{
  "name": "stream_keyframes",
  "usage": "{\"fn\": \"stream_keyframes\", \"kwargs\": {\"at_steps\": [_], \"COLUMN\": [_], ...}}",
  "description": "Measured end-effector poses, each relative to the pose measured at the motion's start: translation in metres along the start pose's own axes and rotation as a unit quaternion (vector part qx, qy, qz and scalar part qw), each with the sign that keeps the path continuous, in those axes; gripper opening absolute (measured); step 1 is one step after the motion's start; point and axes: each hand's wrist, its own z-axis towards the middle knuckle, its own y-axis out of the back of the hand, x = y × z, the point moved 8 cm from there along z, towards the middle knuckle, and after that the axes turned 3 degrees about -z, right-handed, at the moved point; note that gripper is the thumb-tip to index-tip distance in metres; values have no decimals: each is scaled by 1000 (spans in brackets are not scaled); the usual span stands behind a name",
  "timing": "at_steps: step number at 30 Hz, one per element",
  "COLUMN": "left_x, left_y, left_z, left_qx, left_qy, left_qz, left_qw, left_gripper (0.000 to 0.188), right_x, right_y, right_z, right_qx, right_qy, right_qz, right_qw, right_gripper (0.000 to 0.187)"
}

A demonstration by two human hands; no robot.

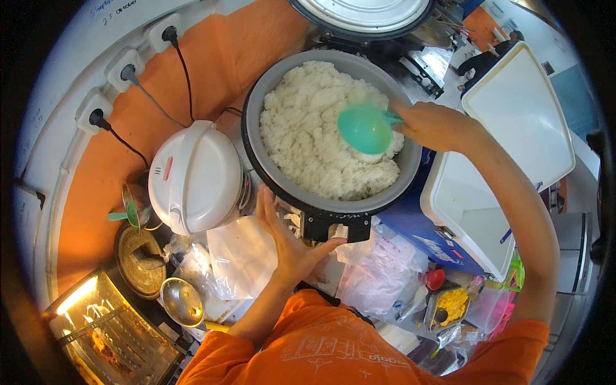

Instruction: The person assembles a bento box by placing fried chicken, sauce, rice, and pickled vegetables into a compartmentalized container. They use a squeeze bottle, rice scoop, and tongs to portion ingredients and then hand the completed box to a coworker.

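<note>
Rice cooker, large, round, dark-bodied (255, 122): one, uncovered, at upper centre, black bracket on its near side, grey inner pot visible.

Cooked white rice (308, 122): heaped within that pot, the mound uneven, lower toward the right.

Ladle-type scoop, translucent green (364, 129): one, over the right part of the rice, slightly blurred; whether the bowl touches the grains cannot be told.

Right hand (435, 126): closed round the scoop's handle, above the cooker's right rim.

Left hand (292, 247): thumb and fingers spread wide, nothing held; at the cooker's near left side, thumb beside the bracket, contact uncertain.

White domed appliance with arched handle (196, 176): one, lid down, just left of the cooker.

Cooler box, blue with white lining (463, 199): one, lid raised, right of the cooker.

Metal bowl (182, 301): one, lower left.

Yellow food (453, 303): in a container, lower right.

Plastic bags, pale pink and white (385, 273): crumpled, below the cooker in view.
</note>
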Motion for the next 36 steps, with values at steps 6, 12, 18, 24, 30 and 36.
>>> {"fn": "stream_keyframes", "kwargs": {"at_steps": [6, 12, 18, 24, 30, 36], "left_x": [-2, -4, -6, -5, 0, 2], "left_y": [-4, -9, -13, -12, -10, -12], "left_z": [-2, -3, -4, -4, -5, -5], "left_qx": [38, 50, 55, 44, 33, 40], "left_qy": [11, -14, -18, -34, -22, -24], "left_qz": [39, 78, 86, 90, 75, 78], "left_qw": [998, 996, 995, 994, 996, 996], "left_gripper": [152, 150, 153, 155, 159, 159], "right_x": [43, 72, 98, 70, 40, 79], "right_y": [-14, -34, -50, -28, 20, -26], "right_z": [-1, -13, -28, -17, -9, 3], "right_qx": [-6, 1, -3, 78, -19, -17], "right_qy": [29, 80, 104, 114, 3, 36], "right_qz": [-81, -105, -102, 18, -85, -109], "right_qw": [996, 991, 989, 990, 996, 993], "right_gripper": [31, 43, 49, 43, 41, 39]}}
